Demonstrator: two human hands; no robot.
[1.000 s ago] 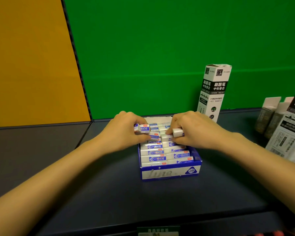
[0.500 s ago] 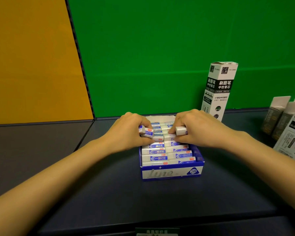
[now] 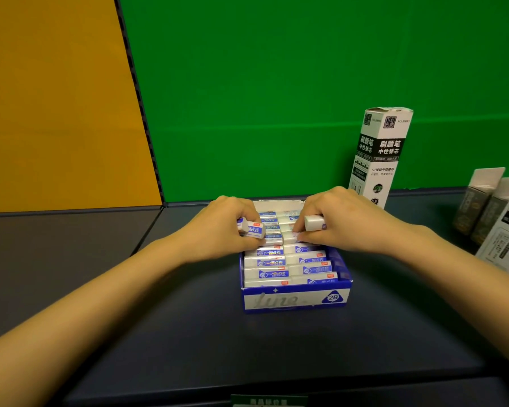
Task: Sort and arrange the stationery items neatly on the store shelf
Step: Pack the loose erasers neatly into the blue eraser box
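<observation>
Hovering over the far half of the eraser box (image 3: 296, 299) on the shelf (image 3: 188, 333), both hands pinch one eraser apiece — the left hand (image 3: 218, 230) a sleeved eraser (image 3: 252, 228), the right hand (image 3: 341, 223) a white eraser (image 3: 314, 222). Each held piece lies long axis left-to-right, matching the packed rows directly beneath, so I judge the next move is a short drop straight down. A tall refill box (image 3: 379, 157) stands behind the eraser box, to its right.

"2B" is printed in a blue triangle on the eraser box (image 3: 296, 299), beside pale writing that may say "Line". "刷题笔" is seen on the tall box (image 3: 379, 154).
</observation>
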